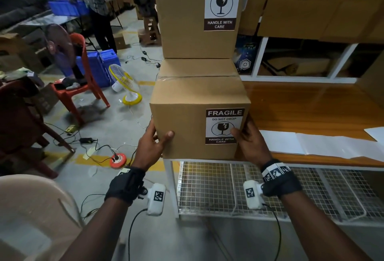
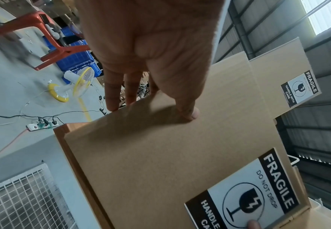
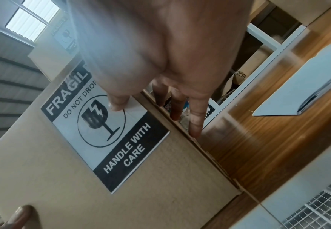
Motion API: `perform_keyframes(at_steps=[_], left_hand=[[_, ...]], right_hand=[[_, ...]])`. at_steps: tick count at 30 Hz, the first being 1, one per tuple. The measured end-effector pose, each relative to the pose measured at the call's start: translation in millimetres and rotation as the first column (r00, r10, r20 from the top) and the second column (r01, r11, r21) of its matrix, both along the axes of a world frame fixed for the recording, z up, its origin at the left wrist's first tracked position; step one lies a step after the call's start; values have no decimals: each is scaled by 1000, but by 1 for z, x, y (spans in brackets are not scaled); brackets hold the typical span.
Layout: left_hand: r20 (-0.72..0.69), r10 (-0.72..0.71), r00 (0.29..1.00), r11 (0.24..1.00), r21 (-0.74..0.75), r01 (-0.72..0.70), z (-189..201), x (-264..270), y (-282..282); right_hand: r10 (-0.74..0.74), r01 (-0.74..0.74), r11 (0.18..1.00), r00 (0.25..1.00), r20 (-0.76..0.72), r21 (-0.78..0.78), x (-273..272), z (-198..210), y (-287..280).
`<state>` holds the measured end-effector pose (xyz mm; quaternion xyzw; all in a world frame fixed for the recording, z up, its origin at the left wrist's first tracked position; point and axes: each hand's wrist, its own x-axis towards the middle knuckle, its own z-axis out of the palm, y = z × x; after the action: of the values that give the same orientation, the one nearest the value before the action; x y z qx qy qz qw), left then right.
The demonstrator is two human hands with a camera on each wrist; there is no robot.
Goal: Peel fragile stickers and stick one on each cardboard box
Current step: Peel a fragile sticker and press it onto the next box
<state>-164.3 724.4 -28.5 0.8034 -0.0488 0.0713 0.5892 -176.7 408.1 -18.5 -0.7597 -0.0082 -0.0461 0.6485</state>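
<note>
Both hands clasp the near cardboard box (image 1: pixel 195 115) at the counter's (image 1: pixel 307 106) left end: the left hand (image 1: pixel 152 145) wraps its left edge, the right hand (image 1: pixel 248 140) its right edge, thumb on the fragile sticker (image 1: pixel 223 125). This box seems done and being positioned. Two stickered boxes show, the second box (image 1: pixel 187 15) behind; next comes peeling another from the white sheets (image 1: pixel 324 144).

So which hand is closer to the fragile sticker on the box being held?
The right. The right hand grips the right side of the box, its thumb lying on the fragile sticker. The left hand grips the box's left side, well away from the sticker.
</note>
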Motion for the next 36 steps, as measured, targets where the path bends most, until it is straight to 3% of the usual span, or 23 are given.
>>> perform_keyframes(at_steps=[5, 7, 9, 14, 18, 27, 36], left_hand=[[53, 185, 981, 981, 49, -187, -7, -25, -23], [63, 319, 946, 945, 51, -323, -15, -43, -42], [77, 362, 929, 927, 72, -368, -20, -64, -68], [107, 106, 989, 962, 239, -129, -33, -99, -137], [140, -101, 985, 922, 384, 40, -31, -111, -198], [240, -378, 894, 845, 485, 227, -16, -142, -410], [348, -553, 757, 808, 445, 386, 34, -152, -620]], right_hand=[[-74, 79, 989, 996, 46, -127, -19, -3, 2], [-126, 134, 961, 991, 46, -242, -30, -12, 0], [-177, 178, 912, 983, 36, -371, -45, -23, -6], [-249, 305, 761, 952, 177, -573, -88, -34, -38], [-278, 401, 653, 916, 289, -642, -117, -45, -92], [-436, 628, 472, 776, 455, -619, -199, -42, -295], [-587, 801, 277, 578, 567, -530, -236, 5, -477]])
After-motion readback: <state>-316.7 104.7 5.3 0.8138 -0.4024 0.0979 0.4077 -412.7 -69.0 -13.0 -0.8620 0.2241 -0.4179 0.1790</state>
